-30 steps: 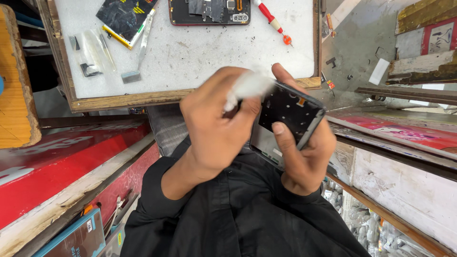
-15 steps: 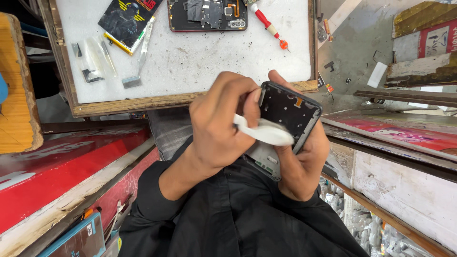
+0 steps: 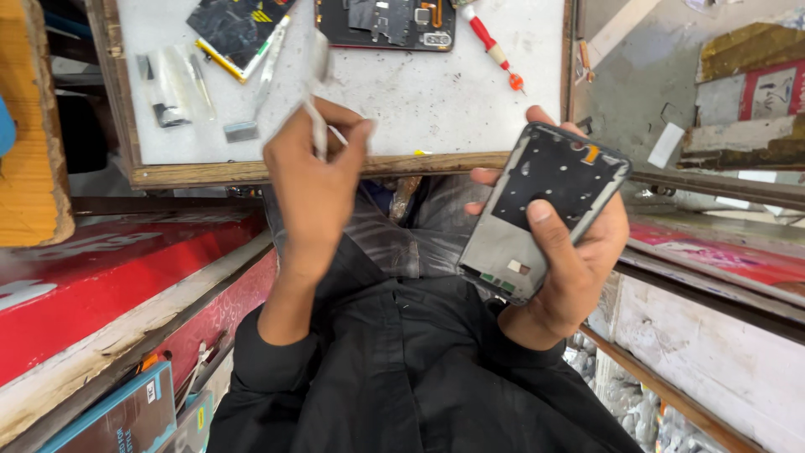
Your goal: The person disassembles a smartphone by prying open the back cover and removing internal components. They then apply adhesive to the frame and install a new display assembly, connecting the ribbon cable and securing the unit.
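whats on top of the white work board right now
On the white work board: an opened phone, a red screwdriver, a dark panel and tweezers. The left hand covers some.

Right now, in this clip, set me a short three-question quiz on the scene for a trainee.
1. True or false: the right hand holds the opened phone frame with its thumb pressed on the dark inner face.
2. What does the left hand pinch?
A. the red-handled screwdriver
B. a small white strip
C. a coin
3. Fill in: the second opened phone lies at the far edge of the white ___.

Key
1. True.
2. B; the screwdriver lies untouched on the work board.
3. Work board, framed in wood.
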